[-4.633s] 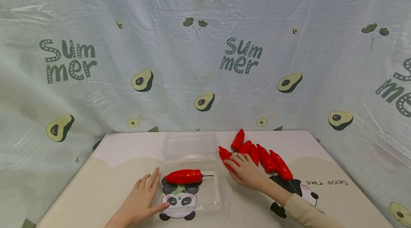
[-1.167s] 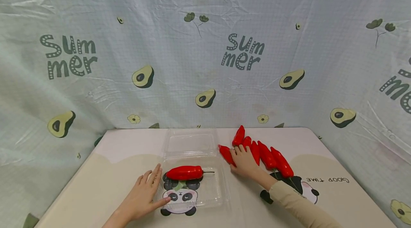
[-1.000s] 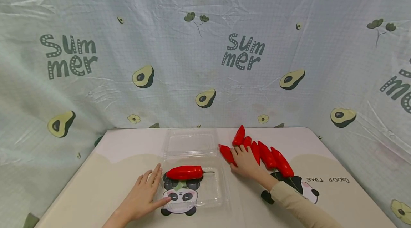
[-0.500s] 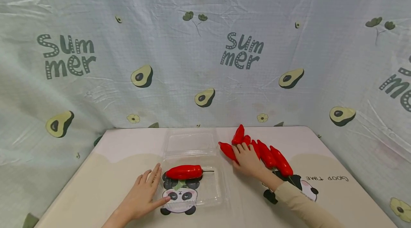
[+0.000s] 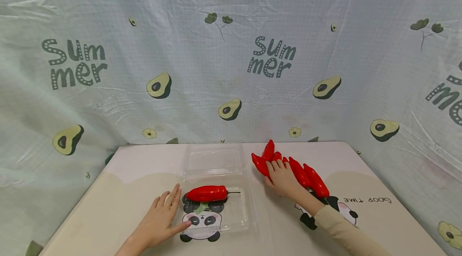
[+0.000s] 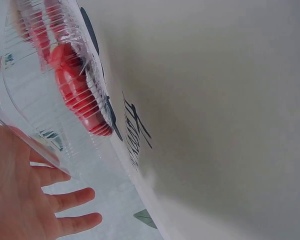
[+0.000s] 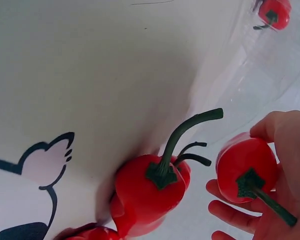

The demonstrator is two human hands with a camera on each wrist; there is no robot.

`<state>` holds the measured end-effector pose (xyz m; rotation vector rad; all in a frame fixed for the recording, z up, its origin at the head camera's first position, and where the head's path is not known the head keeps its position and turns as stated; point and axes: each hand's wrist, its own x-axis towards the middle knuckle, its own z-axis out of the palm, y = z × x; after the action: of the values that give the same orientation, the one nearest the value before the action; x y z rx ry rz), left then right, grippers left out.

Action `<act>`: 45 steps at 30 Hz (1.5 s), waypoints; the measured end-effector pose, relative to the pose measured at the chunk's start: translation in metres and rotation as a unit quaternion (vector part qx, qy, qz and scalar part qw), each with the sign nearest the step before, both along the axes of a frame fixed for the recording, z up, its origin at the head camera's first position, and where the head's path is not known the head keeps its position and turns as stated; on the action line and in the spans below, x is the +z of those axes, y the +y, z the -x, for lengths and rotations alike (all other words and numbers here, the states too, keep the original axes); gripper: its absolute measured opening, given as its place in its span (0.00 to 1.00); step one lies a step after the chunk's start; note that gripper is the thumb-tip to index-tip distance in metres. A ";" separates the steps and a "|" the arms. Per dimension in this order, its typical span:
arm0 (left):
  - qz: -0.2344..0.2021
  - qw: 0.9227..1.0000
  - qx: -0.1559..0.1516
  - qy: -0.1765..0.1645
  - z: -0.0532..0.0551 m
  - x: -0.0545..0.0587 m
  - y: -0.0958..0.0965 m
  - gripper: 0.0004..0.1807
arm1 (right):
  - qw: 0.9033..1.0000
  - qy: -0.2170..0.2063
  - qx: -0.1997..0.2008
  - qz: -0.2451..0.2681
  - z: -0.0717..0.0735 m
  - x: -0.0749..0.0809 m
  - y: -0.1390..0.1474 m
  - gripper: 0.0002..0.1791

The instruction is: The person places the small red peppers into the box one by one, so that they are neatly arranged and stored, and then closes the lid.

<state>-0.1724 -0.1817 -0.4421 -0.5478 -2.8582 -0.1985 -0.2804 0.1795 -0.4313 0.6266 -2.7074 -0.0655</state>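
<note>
My right hand (image 5: 283, 179) grips a red chili pepper (image 7: 242, 162) between thumb and fingers, its green stem end facing the right wrist camera. In the head view, that pepper's tip (image 5: 258, 163) pokes out left of the hand. My left hand (image 5: 159, 219) lies with fingers extended along the left side of a clear plastic clamshell box (image 5: 249, 220), thumb over its near left part. Inside the box one red chili pepper (image 5: 206, 194) lies crosswise, stem to the right. The box's lid (image 5: 213, 160) is folded back, away from me.
Several more red chili peppers lie around my right hand, among them one at the back (image 5: 268, 150) and one at the right end (image 5: 316, 180). The table (image 5: 122, 192) carries printed pandas and lettering. A patterned curtain (image 5: 195, 59) hangs behind it.
My right hand has shifted slightly right with its pepper, whose tip now sits farther from the box and nearer the back pepper. The left hand and the boxed pepper have stayed put.
</note>
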 end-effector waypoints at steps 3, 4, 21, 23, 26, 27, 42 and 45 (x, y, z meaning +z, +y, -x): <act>0.000 1.000 0.000 0.001 0.000 0.001 0.000 0.48 | 1.000 0.015 0.001 -0.002 0.000 0.000 0.001 0.28; 0.001 1.000 0.000 0.001 0.000 0.001 0.000 0.49 | 1.000 0.020 0.001 -0.004 0.000 -0.001 0.002 0.27; 0.004 1.000 0.007 -0.006 0.001 0.001 0.001 0.49 | 0.995 0.089 0.045 -0.028 0.001 -0.003 0.008 0.27; 0.005 1.000 0.005 -0.002 0.000 0.001 0.001 0.49 | 0.994 0.096 0.052 -0.027 0.001 -0.003 0.008 0.27; 0.007 1.000 0.001 0.004 0.000 0.001 0.001 0.49 | 0.992 0.104 0.068 -0.019 -0.001 -0.002 0.007 0.27; 0.008 1.000 -0.001 0.008 0.001 0.001 0.001 0.49 | 0.992 0.106 0.073 -0.018 -0.002 -0.002 0.007 0.27; 0.005 1.000 -0.004 0.000 -0.001 0.003 0.001 0.49 | 0.987 0.103 0.121 -0.002 -0.015 0.005 0.000 0.30; 0.007 1.000 -0.005 -0.003 0.000 0.004 0.002 0.49 | 0.986 0.105 0.127 -0.003 -0.017 0.006 0.000 0.29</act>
<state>-0.1724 -0.1794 -0.4381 -0.5655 -2.8656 -0.1836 -0.2635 0.1792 -0.4248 0.9072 -2.4059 -0.0692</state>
